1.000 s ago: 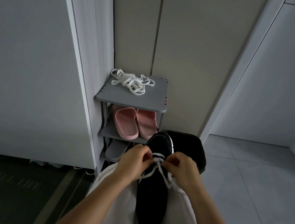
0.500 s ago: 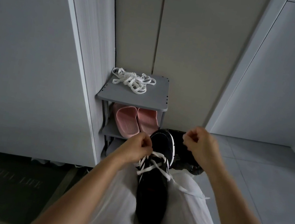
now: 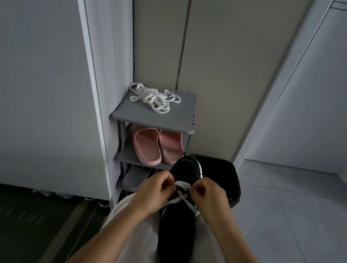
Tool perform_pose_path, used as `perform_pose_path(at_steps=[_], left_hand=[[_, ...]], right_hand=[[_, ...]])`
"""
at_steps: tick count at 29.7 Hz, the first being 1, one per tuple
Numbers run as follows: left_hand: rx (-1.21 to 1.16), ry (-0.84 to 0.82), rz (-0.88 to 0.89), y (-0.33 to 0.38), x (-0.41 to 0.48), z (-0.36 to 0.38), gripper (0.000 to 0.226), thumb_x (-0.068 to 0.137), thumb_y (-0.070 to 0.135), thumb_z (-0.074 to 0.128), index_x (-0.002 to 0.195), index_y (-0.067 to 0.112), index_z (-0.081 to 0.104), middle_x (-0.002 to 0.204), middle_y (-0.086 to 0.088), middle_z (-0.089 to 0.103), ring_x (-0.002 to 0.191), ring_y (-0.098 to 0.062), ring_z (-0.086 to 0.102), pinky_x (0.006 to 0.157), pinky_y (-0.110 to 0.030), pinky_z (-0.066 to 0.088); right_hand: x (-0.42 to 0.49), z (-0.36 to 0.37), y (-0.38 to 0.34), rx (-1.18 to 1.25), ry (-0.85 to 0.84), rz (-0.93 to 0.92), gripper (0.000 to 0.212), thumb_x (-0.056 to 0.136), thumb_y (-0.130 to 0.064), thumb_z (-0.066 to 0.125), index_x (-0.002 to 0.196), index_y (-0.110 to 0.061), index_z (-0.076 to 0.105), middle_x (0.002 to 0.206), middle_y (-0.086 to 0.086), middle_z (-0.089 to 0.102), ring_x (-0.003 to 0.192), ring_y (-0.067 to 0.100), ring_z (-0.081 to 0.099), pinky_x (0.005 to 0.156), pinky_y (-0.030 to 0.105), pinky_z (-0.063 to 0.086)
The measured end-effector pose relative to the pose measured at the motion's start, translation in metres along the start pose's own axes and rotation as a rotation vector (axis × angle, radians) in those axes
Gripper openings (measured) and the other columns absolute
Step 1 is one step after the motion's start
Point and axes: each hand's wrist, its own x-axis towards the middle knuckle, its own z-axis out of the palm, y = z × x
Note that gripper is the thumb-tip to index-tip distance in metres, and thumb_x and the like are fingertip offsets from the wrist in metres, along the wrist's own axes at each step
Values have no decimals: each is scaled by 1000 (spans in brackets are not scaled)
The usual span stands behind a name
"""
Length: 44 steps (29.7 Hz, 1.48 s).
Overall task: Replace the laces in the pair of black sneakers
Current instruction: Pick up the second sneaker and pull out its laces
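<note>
Grey floor tiles and pale cabinet panels surround the work area; no table is present. We support the black sneaker on the lap, sole down and toe pointing away, directly beneath and between both grips.

Grip state: the left grip and the right grip are each closed, fingers curled and pinching the white lace at opposite sides of the eyelet row. The two grips sit close together, apart only by the width of the lacing.

Progress, as we judge it:
- Done: the lace spans the toe-end eyelets and forms one visible crossing just behind the grips, toward the body.
- Left: the rows nearer the ankle appear unlaced, and the lace is not yet tied.
- Left: the second sneaker. We cannot identify it; a dark object lies just beyond the right grip, but its form is unclear.

Well beyond the grips, a grey shoe rack carries a loose lace bundle on its top shelf. We cannot tell whether these are removed or spare. Pink slippers occupy the shelf below.

Markings: a doormat far to the left of the left grip bears a line of lettering, too dim to read. No brand is visible on the sneaker.
</note>
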Motion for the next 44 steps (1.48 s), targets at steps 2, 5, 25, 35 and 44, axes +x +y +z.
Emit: perform_pose_path(at_steps=[2, 5, 25, 35, 44], left_hand=[[29, 30, 33, 0, -2, 1, 11, 89, 14, 58, 81, 17, 51, 70, 10, 53, 65, -8, 50, 65, -24, 41], [35, 80, 49, 5, -3, -3, 13, 90, 12, 54, 80, 16, 47, 69, 9, 51, 64, -10, 49, 65, -27, 41], [81, -50, -23, 5, -5, 5, 17, 95, 24, 49, 81, 14, 44, 71, 7, 48, 76, -17, 51, 63, -29, 33], [234, 203, 149, 18, 11, -41, 19, 91, 17, 53, 74, 12, 45, 58, 7, 43, 54, -11, 41, 54, -27, 32], [196, -13, -51, 10, -8, 10, 21, 98, 27, 41, 101, 10, 53, 105, -9, 64, 101, -27, 58, 83, -35, 44]], right_hand=[[0, -1, -2, -54, 12, -40, 4, 87, -15, 60, 83, -14, 59, 85, -1, 59, 72, 10, 54, 57, 9, 36], [3, -10, -8, -16, -18, 5, 11, 87, -13, 56, 77, -16, 52, 74, -4, 56, 63, 6, 50, 53, 13, 34], [-3, 2, 7, 368, 17, 113, 14, 79, -13, 71, 82, -16, 58, 76, 0, 63, 68, 11, 59, 60, 18, 46], [16, -27, 10, 214, 213, -29, 14, 85, -14, 64, 77, -21, 55, 75, -4, 60, 67, 7, 55, 57, 11, 39], [-6, 7, 14, 353, 39, 123, 11, 85, -17, 64, 75, -16, 60, 70, 0, 63, 66, 15, 59, 59, 19, 44]])
